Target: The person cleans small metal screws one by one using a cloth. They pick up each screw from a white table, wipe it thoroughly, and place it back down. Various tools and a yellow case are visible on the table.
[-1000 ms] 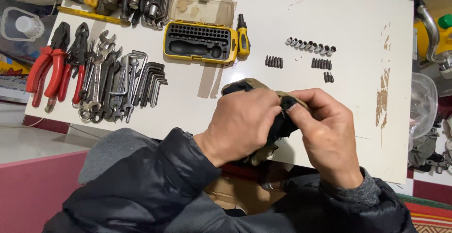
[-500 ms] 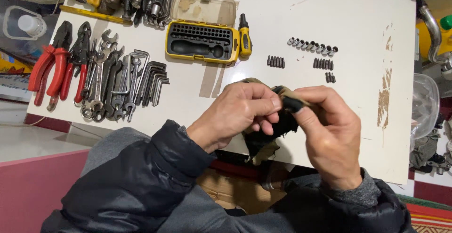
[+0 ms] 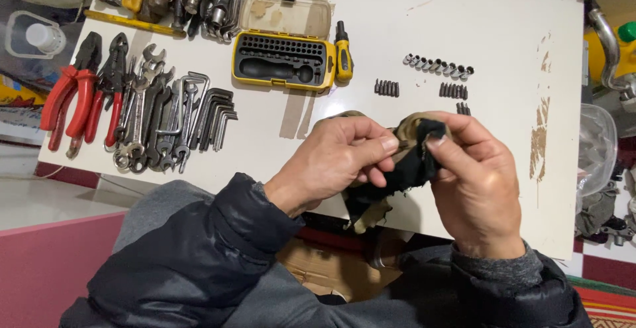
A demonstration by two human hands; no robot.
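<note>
Cloth (image 3: 405,169), black and frayed, hung between both hands above the table (image 3: 397,30); since a second earlier the left hand (image 3: 338,159) had opened from covering it to pinching its edge, the right hand (image 3: 474,182) gripping opposite.

I am looking down on a white table (image 3: 397,30) whose top is showing worn, brownish patches where the coating is peeling along its right side (image 3: 540,149). A pink surface (image 3: 40,262) is sitting low at the left below a pale floor (image 3: 40,195), and at the bottom right corner a red striped rug (image 3: 609,305) is lying beside white tiles. Even, soft light is falling across everything, throwing only faint shadows.
</note>
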